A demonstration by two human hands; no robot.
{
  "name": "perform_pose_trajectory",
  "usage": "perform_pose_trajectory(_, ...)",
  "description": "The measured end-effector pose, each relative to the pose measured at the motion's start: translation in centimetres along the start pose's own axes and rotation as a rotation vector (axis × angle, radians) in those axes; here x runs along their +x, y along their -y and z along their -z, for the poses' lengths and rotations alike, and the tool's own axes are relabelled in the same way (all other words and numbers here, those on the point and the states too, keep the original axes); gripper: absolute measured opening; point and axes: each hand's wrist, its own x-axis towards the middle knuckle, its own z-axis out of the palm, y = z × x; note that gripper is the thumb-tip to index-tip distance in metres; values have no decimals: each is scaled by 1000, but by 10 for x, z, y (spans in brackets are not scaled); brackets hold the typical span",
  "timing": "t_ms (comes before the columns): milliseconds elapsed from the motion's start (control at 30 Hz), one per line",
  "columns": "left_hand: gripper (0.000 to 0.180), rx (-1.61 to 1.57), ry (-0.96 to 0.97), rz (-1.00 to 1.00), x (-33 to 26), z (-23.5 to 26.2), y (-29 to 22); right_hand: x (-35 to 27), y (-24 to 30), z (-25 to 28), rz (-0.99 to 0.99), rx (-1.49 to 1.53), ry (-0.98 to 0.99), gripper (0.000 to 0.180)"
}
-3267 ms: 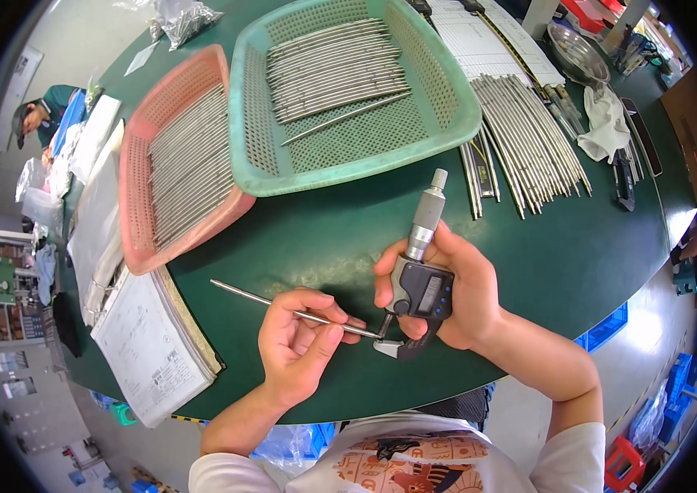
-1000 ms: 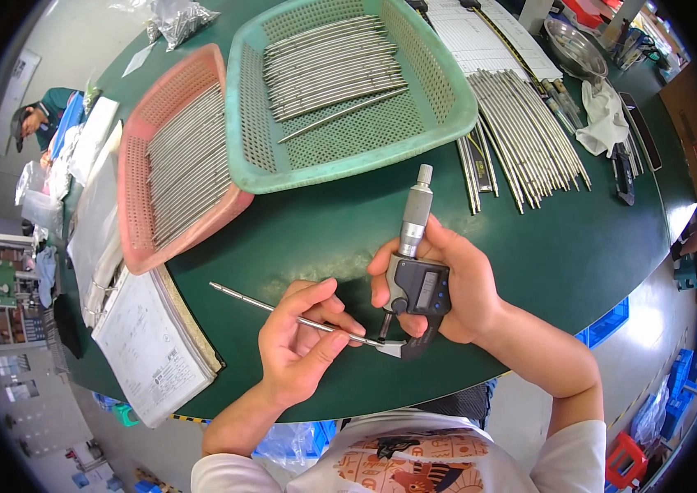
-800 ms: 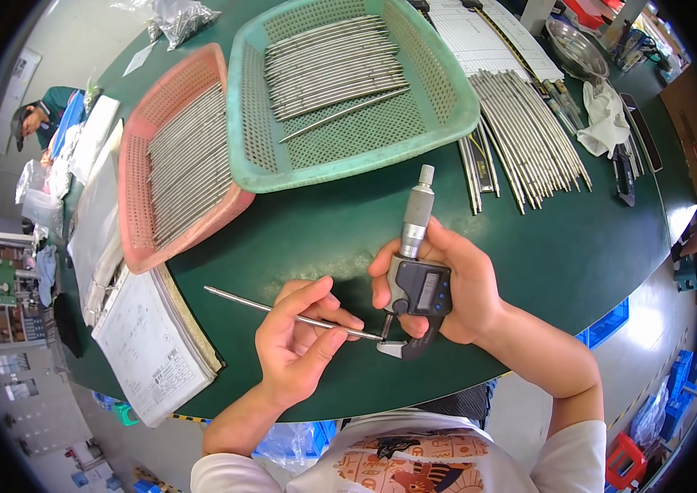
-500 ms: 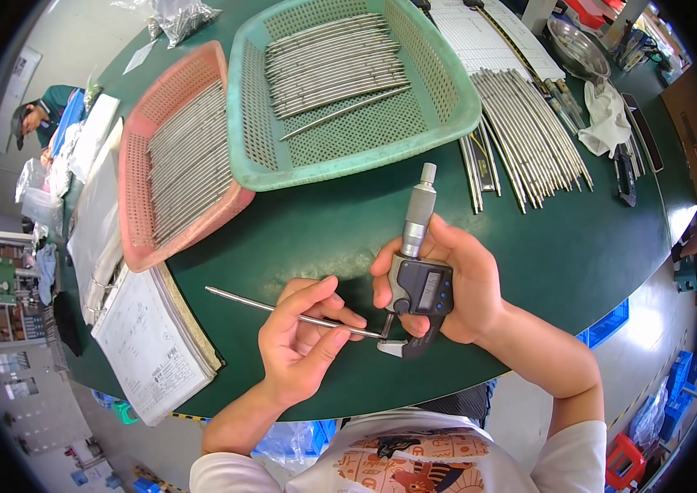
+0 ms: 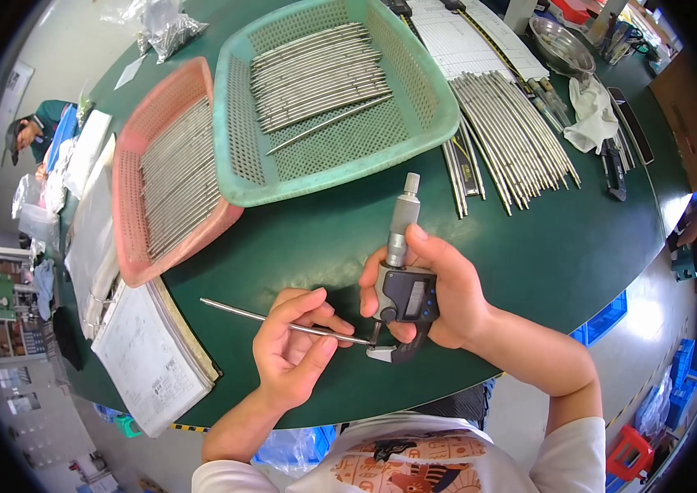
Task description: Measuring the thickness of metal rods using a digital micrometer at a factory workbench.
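My left hand (image 5: 289, 349) is closed on a thin metal rod (image 5: 237, 311), held between thumb and fingers. The rod slants across the palm, and its right end lies at the jaws of a digital micrometer (image 5: 402, 297). Whether both jaws touch the rod is too small to tell. My right hand (image 5: 455, 300) wraps the micrometer's grey and black frame, thumb up beside the silver barrel. The micrometer stands upright, barrel pointing away from me and jaws nearest me.
A green basket (image 5: 336, 168) and a pink basket (image 5: 180, 246) hold many rods. More rods (image 5: 517, 140) lie at the right, near a white cloth (image 5: 592, 115) and a metal bowl (image 5: 562, 45). An open binder (image 5: 151, 357) rests at the left on the green table (image 5: 299, 255).
The view has shifted slightly, so the baskets and table sit a little differently. Both hands, the rod and the micrometer keep nearly the same pose together.
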Motion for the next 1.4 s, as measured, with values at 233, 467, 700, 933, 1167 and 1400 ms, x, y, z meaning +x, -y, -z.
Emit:
perform_pose_trajectory(233, 32, 48, -111, 15, 2, -3, -8, -3, 4, -5, -4, 23, -17, 56)
perform_pose_trajectory(467, 48, 680, -44, -367, 66, 3, -72, 2, -1, 5, 30, 47, 30, 56)
perform_pose_trajectory(700, 22, 1222, 227, -109, 170, 12, -51, 6, -3, 3, 55, 9, 69, 56)
perform_pose_trajectory(933, 17, 1374, 360, 8, 204, 25, -9, 4, -1, 7, 37, 39, 68, 55)
perform_pose_trajectory(1167, 11, 1743, 318, -262, 217, 29, -5, 2, 2, 1, 25, 35, 31, 52)
perform_pose_trajectory(1400, 7, 1817, 260, -401, 220, 35, -20, 6, 1, 13, 22, 88, 57, 52)
